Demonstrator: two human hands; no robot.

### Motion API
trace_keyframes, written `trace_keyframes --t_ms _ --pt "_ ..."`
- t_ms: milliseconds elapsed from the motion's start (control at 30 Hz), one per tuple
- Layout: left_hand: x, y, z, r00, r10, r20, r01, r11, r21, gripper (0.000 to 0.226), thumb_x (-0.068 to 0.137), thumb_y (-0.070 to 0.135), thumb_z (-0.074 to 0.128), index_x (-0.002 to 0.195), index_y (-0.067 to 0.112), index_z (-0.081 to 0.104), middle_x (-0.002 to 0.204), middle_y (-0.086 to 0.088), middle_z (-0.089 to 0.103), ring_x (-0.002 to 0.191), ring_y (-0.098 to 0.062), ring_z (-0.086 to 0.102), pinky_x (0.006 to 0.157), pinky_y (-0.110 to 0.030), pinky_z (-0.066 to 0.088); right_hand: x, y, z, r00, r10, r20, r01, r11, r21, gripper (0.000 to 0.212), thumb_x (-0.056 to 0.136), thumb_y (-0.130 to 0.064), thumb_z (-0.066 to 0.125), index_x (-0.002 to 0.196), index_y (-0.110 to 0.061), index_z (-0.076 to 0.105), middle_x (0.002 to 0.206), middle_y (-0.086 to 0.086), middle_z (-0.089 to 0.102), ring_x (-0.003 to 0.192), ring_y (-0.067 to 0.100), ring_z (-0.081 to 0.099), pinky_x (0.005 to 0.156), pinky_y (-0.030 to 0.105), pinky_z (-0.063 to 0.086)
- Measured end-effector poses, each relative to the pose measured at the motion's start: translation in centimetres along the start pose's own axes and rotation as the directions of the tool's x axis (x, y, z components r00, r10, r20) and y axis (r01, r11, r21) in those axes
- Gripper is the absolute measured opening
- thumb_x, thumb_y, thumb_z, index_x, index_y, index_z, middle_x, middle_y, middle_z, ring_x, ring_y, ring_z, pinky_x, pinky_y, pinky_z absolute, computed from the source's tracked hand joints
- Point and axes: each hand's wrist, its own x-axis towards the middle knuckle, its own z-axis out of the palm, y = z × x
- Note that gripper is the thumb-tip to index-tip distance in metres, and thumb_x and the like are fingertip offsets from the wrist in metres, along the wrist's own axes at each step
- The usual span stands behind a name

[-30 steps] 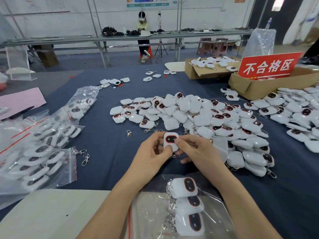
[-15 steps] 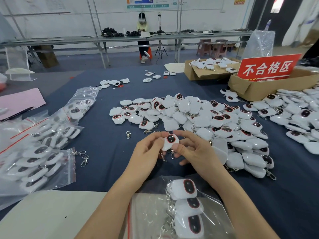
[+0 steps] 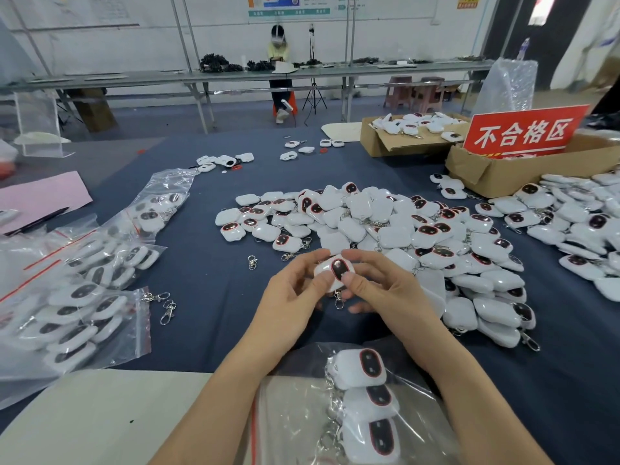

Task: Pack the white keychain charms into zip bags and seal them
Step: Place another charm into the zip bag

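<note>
Charm [image 3: 335, 271] pinched dark-face-up between left hand [image 3: 292, 297] and right hand [image 3: 389, 292], both curled on it; it should probably go flat, clasp [image 3: 339, 302] trailing, into the near zip bag [image 3: 295, 414]

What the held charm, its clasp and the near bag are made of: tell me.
The held charm: likely hard plastic, smooth white shell with soft highlights. The clasp: probably metal, silvery shine. The near bag: thin clear plastic film, wrinkled and glinting.

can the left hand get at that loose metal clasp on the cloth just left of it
Probably yes: the loose clasp lies on bare cloth beside the left hand, nothing between. But that hand holds a charm with the right hand.
</note>
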Motion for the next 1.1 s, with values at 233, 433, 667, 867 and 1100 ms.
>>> trace_keyframes --t_ms 233,433,667,867,1100 --pt "0.12 -0.12 0.19 1.000 0.023 -0.010 -0.023 1.000 0.002 0.019 0.099 0.018 0.065 0.113 0.029 0.071 0.103 0.009 0.076 0.085 -0.001 0.066 0.075 -0.018 0.054 -0.01 0.06 0.08 0.999 0.016 -0.052 -0.016 1.000 -0.013 0.018 0.087 -0.026 0.074 0.097 -0.041 0.076 0.093 -0.001 0.076 0.079 0.012 0.071 0.066 0.026 0.059" --pt "-0.04 -0.33 0.22 0.999 0.038 0.009 -0.039 0.997 0.070 0.015 0.100 0.026 0.063 0.105 0.036 0.074 0.098 0.013 0.076 0.089 0.001 0.067 0.080 -0.015 0.052 -0.11 0.24 -0.03 0.999 -0.017 -0.038 0.016 0.999 -0.032 0.023 0.090 -0.013 0.072 0.095 -0.035 0.078 0.096 0.002 0.077 0.081 0.015 0.073 0.073 0.022 0.058" --pt "0.12 -0.59 0.22 1.000 0.031 -0.005 -0.031 0.999 0.011 0.016 0.103 0.022 0.058 0.110 0.030 0.070 0.102 0.010 0.076 0.093 -0.003 0.069 0.083 -0.018 0.054 -0.20 0.01 0.19 0.997 -0.061 -0.038 0.059 0.997 -0.044 0.032 0.089 -0.013 0.073 0.100 -0.042 0.077 0.099 -0.003 0.078 0.084 0.010 0.072 0.076 0.018 0.056" --pt "0.16 -0.66 0.40 0.999 0.015 0.038 -0.014 1.000 -0.020 0.017 0.104 0.009 0.054 0.114 0.020 0.061 0.107 0.004 0.076 0.105 -0.012 0.070 0.097 -0.028 0.053 -0.09 0.13 0.37 0.988 -0.108 -0.110 0.090 0.984 -0.154 0.038 0.089 -0.013 0.073 0.090 -0.051 0.075 0.084 -0.009 0.078 0.072 0.003 0.070 0.067 0.014 0.054" --pt "-0.07 -0.37 0.37 0.997 0.057 0.055 -0.056 0.998 -0.006 0.027 0.102 0.009 0.058 0.117 0.030 0.066 0.112 0.012 0.075 0.109 -0.006 0.068 0.093 -0.017 0.050 0.06 0.49 0.32 0.983 -0.144 -0.116 0.117 0.970 -0.215 0.041 0.091 -0.012 0.071 0.092 -0.053 0.073 0.092 -0.013 0.076 0.075 0.003 0.068 0.068 0.017 0.056"
